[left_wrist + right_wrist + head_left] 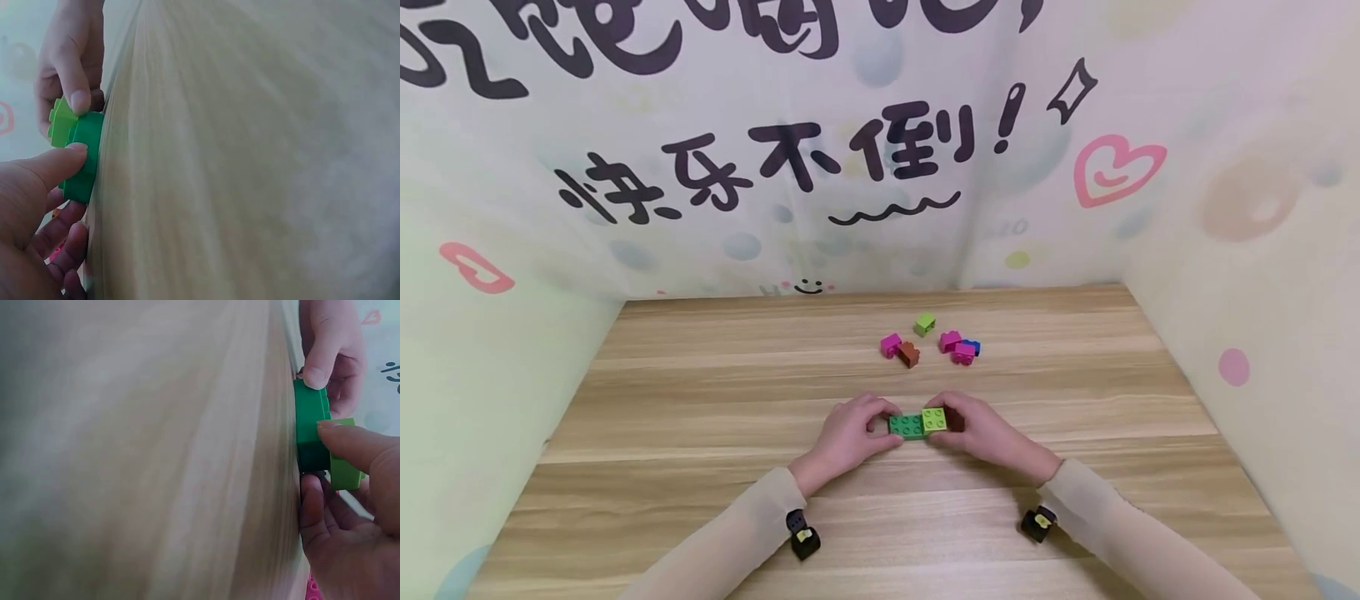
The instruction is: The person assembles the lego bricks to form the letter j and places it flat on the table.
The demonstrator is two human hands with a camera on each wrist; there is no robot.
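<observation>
A dark green toy building brick (906,427) lies on the wooden table, its studs facing up. On its right end sits a smaller light green brick (934,419); whether it is pressed fully down I cannot tell. My left hand (852,433) pinches the dark green brick (84,162) at its left end between thumb and fingers. From the other side, my right hand (988,429) grips the light green brick (344,465), the thumb on its near face. Both hands stay low, close to the tabletop.
Beyond the hands lie loose bricks: a magenta one (891,345) beside a brown one (909,355), a light green one (925,324), and two more magenta ones (964,354) against a blue one (972,347). Printed cloth walls (760,250) border the table (700,375).
</observation>
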